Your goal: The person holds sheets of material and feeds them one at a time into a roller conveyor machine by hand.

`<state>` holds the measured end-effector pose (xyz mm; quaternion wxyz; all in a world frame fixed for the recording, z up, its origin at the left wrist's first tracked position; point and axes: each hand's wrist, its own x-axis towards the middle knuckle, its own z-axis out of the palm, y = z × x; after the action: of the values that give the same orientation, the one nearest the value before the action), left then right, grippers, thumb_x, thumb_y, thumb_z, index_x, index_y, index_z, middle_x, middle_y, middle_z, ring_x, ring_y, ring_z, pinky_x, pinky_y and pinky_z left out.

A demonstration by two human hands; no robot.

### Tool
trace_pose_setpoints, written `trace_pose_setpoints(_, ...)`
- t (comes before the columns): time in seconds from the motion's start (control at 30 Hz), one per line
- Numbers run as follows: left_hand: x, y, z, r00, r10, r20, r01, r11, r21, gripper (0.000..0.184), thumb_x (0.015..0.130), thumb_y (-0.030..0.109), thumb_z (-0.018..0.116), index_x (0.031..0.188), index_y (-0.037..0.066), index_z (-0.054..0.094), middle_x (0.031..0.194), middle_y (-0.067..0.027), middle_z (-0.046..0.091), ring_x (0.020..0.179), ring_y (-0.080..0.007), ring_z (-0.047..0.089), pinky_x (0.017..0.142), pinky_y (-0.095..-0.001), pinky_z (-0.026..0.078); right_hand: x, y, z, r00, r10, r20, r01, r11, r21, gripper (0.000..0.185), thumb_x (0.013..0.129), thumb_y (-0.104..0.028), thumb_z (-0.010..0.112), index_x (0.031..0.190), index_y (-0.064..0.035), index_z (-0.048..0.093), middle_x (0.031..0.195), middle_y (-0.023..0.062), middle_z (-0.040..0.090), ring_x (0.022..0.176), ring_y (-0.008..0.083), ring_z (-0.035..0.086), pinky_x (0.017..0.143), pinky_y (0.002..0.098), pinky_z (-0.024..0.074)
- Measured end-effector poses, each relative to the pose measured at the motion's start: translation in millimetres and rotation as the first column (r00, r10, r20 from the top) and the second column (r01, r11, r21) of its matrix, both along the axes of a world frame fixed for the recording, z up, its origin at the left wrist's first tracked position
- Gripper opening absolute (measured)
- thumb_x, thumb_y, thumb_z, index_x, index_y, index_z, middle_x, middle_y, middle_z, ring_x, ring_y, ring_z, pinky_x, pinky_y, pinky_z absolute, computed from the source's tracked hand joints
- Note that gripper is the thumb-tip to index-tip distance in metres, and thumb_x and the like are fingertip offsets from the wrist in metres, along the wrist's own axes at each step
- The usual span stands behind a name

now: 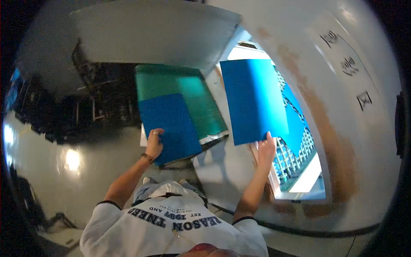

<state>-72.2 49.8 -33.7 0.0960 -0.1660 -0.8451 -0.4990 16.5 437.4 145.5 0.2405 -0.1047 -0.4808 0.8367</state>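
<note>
A flat blue rectangular sheet [171, 122] overlaps the near-left part of a green rectangular board [200, 100]. To the right, a second blue rectangular sheet [252, 98] partly covers a pale mesh grid [287, 167].

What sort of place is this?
Probably a factory or workshop: a large grey housing, apparently part of a machine, has a brightly lit opening with mesh inside, and the right hand holds a flat blue sheet beside it.

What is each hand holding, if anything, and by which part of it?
Left hand: a blue sheet, by its left edge. Right hand: another blue sheet, by its bottom edge.
</note>
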Motion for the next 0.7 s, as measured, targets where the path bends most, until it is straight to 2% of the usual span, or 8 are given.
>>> trace_pose_setpoints(0.07, -1.6, 3.3, -9.5, 0.992, 0.049, -0.113, -0.051, 0.999, -0.016, 0.046, 0.058, -0.016, 0.048, 0.1, 0.006, 0.047, 0.093, -0.0087, 0.048, 0.077, -0.0196, 0.048, 0.064, -0.0291, 0.043, -3.1, 20.0, -5.1, 0.991, -0.129, 0.034, 0.127, 0.991, 0.035, 0.01, 0.082, -0.009, 0.056, 0.087, -0.0079, 0.047, 0.089, 0.0072, 0.056, 0.079, 0.0169, 0.055, 0.069, 0.0309, 0.0452)
trace_pose_setpoints(0.17, -6.2, -2.3, -28.4, 0.997, -0.068, 0.046, 0.065, 0.996, 0.069, 0.044, 0.06, -0.014, 0.051, 0.099, 0.006, 0.048, 0.09, -0.0065, 0.048, 0.077, -0.0192, 0.048, 0.065, -0.028, 0.043, 3.0, 39.5, -23.1, 0.981, -0.182, 0.063, 0.18, 0.983, 0.038, 0.018, 0.078, -0.008, 0.061, 0.086, -0.0084, 0.046, 0.088, 0.0061, 0.055, 0.078, 0.0162, 0.055, 0.061, 0.0302, 0.0443)
trace_pose_setpoints(0.27, -5.7, -5.3, -34.6, 0.983, -0.12, 0.138, 0.102, 0.987, 0.126, 0.04, 0.064, -0.012, 0.056, 0.098, 0.006, 0.048, 0.087, -0.0044, 0.051, 0.076, -0.0148, 0.05, 0.066, -0.0262, 0.043, 5.9, 57.4, -47.3, 0.995, -0.099, -0.032, 0.097, 0.995, -0.035, 0.032, 0.08, -0.007, 0.059, 0.11, -0.0037, 0.047, 0.104, 0.0071, 0.055, 0.097, 0.019, 0.052, 0.083, 0.0329, 0.0434)
trace_pose_setpoints(0.3, -9.4, -6.0, -30.1, 0.977, -0.157, 0.145, 0.138, 0.981, 0.136, 0.04, 0.064, -0.012, 0.056, 0.098, 0.006, 0.048, 0.087, -0.0044, 0.051, 0.076, -0.0148, 0.05, 0.066, -0.0262, 0.043, 4.8, 51.3, -39.2, 0.993, -0.113, -0.02, 0.111, 0.99, -0.083, 0.029, 0.08, -0.007, 0.058, 0.107, -0.0037, 0.048, 0.104, 0.0071, 0.055, 0.097, 0.0182, 0.052, 0.083, 0.0325, 0.0433)
trace_pose_setpoints(0.37, -11.1, -7.5, -24.7, 0.966, -0.206, 0.16, 0.144, 0.932, 0.333, 0.034, 0.07, -0.009, 0.058, 0.099, 0.007, 0.049, 0.088, -0.0036, 0.053, 0.077, -0.0124, 0.051, 0.07, -0.0257, 0.044, 6.6, 43.4, -33.8, 0.989, -0.144, -0.02, 0.143, 0.989, -0.027, 0.023, 0.081, -0.01, 0.058, 0.103, -0.0066, 0.052, 0.097, 0.0047, 0.058, 0.09, 0.017, 0.055, 0.079, 0.0307, 0.0434)
trace_pose_setpoints(0.4, -14.5, -8.2, -27.1, 0.962, -0.221, 0.161, 0.157, 0.929, 0.334, 0.034, 0.07, -0.009, 0.058, 0.099, 0.007, 0.049, 0.088, -0.0036, 0.053, 0.077, -0.0124, 0.051, 0.07, -0.0257, 0.044, 5.8, 41.5, -32.4, 0.991, -0.137, -0.001, 0.137, 0.991, 0.007, 0.022, 0.081, -0.01, 0.058, 0.103, -0.0068, 0.052, 0.097, 0.0041, 0.058, 0.09, 0.016, 0.055, 0.077, 0.0293, 0.0441)
trace_pose_setpoints(0.47, -17.6, -11.4, -30.7, 0.927, -0.256, 0.275, 0.073, 0.842, 0.535, 0.03, 0.074, -0.006, 0.059, 0.099, 0.007, 0.049, 0.091, -0.0038, 0.054, 0.081, -0.0124, 0.052, 0.072, -0.0259, 0.045, 6.9, 37.1, -29.2, 0.985, -0.17, 0.01, 0.169, 0.985, 0.02, 0.021, 0.082, -0.01, 0.057, 0.102, -0.0062, 0.051, 0.098, 0.0038, 0.057, 0.089, 0.0141, 0.055, 0.074, 0.0271, 0.0448)
trace_pose_setpoints(0.7, -15.6, -10.7, -34.3, 0.92, -0.281, 0.273, 0.101, 0.843, 0.528, 0.031, 0.073, -0.007, 0.06, 0.099, 0.005, 0.049, 0.09, -0.0042, 0.054, 0.081, -0.0127, 0.052, 0.073, -0.0257, 0.043, 6.4, 40.3, -37.7, 0.984, -0.176, 0.006, 0.176, 0.984, 0.026, 0.027, 0.082, -0.011, 0.057, 0.107, -0.0042, 0.049, 0.102, 0.0047, 0.055, 0.091, 0.0143, 0.052, 0.076, 0.0288, 0.0431)
